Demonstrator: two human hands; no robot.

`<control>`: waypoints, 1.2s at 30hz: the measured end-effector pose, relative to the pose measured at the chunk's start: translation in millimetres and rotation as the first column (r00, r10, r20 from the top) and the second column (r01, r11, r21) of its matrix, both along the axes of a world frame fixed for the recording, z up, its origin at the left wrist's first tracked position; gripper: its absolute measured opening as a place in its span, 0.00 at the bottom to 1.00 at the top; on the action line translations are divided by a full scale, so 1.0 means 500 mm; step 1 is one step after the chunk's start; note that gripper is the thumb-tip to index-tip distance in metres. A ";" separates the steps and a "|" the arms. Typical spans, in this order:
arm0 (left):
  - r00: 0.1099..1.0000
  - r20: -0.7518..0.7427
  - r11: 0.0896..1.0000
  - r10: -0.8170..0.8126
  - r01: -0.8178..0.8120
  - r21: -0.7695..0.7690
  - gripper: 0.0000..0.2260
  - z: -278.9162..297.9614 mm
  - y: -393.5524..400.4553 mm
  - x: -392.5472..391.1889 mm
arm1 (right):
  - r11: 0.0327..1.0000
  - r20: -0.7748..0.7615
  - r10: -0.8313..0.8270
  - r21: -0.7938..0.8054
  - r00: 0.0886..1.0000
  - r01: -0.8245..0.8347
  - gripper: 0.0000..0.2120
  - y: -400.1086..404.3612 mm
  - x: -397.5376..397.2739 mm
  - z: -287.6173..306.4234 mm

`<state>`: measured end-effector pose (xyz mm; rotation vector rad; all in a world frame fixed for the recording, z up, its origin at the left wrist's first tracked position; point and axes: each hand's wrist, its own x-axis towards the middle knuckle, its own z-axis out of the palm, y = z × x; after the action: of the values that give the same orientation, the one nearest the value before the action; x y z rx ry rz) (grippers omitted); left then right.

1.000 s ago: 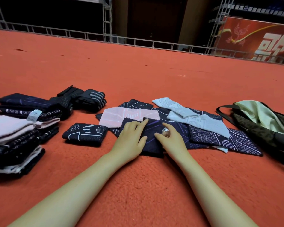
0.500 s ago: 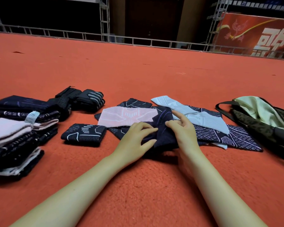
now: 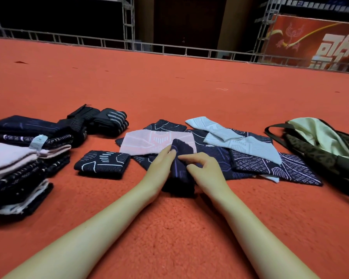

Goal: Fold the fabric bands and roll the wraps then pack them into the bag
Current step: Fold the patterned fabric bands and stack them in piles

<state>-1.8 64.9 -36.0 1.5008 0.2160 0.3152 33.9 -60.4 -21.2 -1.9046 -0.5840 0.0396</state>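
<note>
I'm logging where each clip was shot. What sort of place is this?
Probably an indoor stage or event platform: wide red carpet, metal truss railing along its far edge, and a red banner behind.

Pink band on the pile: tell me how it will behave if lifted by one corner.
The pink band lies flat, draped over darker bands, so it is probably floppy and will sag. It looks thin and knitted, so likely light. It should not roll or slide much on the red carpet.
</note>
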 end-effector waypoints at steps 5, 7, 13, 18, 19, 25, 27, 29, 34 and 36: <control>0.999 -0.019 0.987 0.030 -0.027 0.156 0.20 0.001 0.005 0.001 | 0.997 0.017 -0.072 0.004 0.997 0.072 0.21 0.005 0.002 -0.011; 0.999 -0.019 0.987 0.050 -0.046 0.155 0.24 0.002 0.005 0.000 | 0.996 -0.161 -0.050 0.067 0.986 0.061 0.19 0.006 0.001 -0.005; 1.000 -0.013 0.994 0.022 -0.021 0.111 0.30 -0.009 0.009 0.003 | 0.970 -0.414 0.106 0.245 0.904 -0.002 0.07 0.002 0.007 0.000; 0.994 0.080 0.923 0.078 -0.102 0.371 0.30 0.006 0.014 -0.003 | 0.954 -0.321 0.091 0.299 0.943 0.010 0.16 0.001 0.004 -0.005; 0.991 0.099 0.925 0.086 -0.117 0.362 0.31 0.009 0.021 -0.004 | 0.940 -0.291 0.104 0.341 0.951 0.002 0.17 -0.001 0.004 0.000; 0.991 0.090 0.995 -0.095 0.093 0.025 0.27 0.041 0.052 -0.020 | 0.918 -0.165 0.267 0.343 0.949 -0.199 0.19 -0.026 -0.004 0.022; 0.993 0.084 0.992 -0.086 0.077 0.103 0.18 0.043 0.053 -0.027 | 0.926 -0.140 0.223 0.340 0.965 -0.165 0.18 -0.025 -0.001 0.021; 0.990 0.142 0.978 -0.009 -0.021 0.210 0.15 0.044 0.057 -0.031 | 0.938 -0.137 0.148 0.332 0.979 -0.095 0.16 -0.021 0.008 0.016; 0.927 0.270 0.916 0.262 -0.327 0.234 0.14 0.067 0.090 -0.036 | 0.905 -0.355 0.291 0.403 0.889 -0.135 0.20 -0.005 0.005 -0.006; 0.899 0.294 0.876 0.325 -0.403 0.264 0.14 0.067 0.112 -0.045 | 0.887 -0.360 0.334 0.433 0.871 -0.161 0.23 0.019 -0.007 -0.017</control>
<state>-24.2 120.7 -2.4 1.7204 0.2651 0.8707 30.3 -51.0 -29.7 -1.3586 -0.4916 0.4696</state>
